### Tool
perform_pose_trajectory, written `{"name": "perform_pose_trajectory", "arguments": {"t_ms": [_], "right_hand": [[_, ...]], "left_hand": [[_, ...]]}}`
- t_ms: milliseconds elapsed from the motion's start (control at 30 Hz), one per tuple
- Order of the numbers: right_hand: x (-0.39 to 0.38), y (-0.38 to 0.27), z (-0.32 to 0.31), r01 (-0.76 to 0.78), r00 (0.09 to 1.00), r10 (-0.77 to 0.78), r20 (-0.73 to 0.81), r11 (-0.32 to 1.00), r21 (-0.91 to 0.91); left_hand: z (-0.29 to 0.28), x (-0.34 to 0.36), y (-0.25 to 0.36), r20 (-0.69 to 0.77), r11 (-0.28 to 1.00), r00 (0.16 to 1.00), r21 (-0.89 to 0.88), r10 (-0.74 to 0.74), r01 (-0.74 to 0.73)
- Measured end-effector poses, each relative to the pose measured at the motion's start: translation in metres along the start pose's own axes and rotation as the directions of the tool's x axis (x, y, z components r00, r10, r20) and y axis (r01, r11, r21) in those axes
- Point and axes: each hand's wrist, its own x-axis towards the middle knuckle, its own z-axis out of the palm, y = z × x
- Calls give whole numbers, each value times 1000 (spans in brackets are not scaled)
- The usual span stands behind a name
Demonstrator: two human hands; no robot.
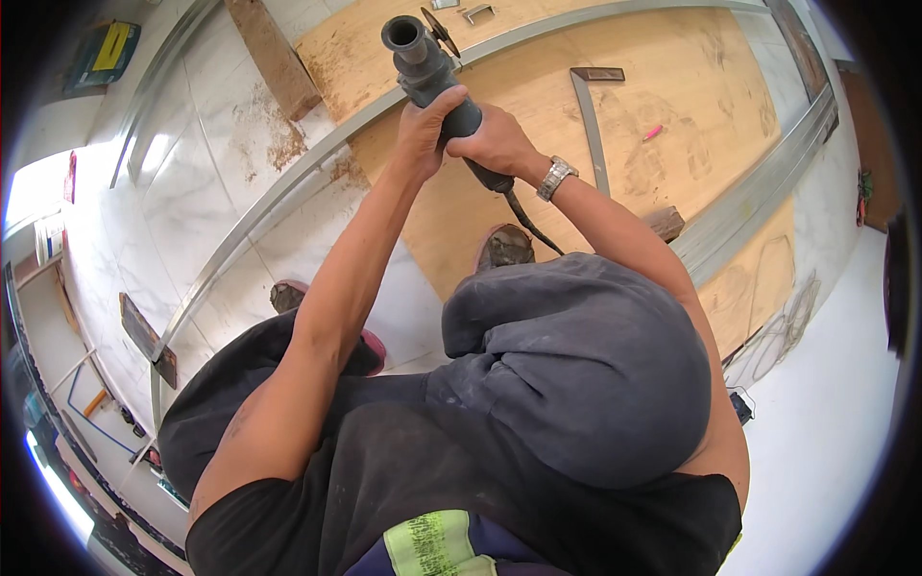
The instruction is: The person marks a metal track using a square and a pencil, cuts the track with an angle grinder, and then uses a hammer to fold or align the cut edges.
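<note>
Fingers of the left hand (pixel 423 136) and right hand (pixel 495 142) wrap round a grey power tool (pixel 437 84), held above the far part of the plywood board (pixel 672 96), toward its left edge. The cord (pixel 523 213) drops near the shoe (pixel 506 248) at the board's near left corner and could snag if that foot shifts, while farther off the thin disc (pixel 442 35) looks close to the metal rail (pixel 538 31) crossing the board and might kick back if it catches at an angle. Well beyond the board's left edge, any lettering on a green-and-yellow package (pixel 110 50) is too small to read.
</note>
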Motion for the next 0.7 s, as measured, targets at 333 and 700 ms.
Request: {"name": "perform_pose_trajectory", "arguments": {"t_ms": [333, 700], "right_hand": [[9, 9, 0, -22, 1000, 22, 20, 1000, -2], [11, 13, 2, -44, 998, 43, 40, 999, 14]], "left_hand": [[1, 8, 0, -7, 999, 999, -3, -33, 33], [1, 8, -1, -45, 999, 998, -8, -51, 51]]}}
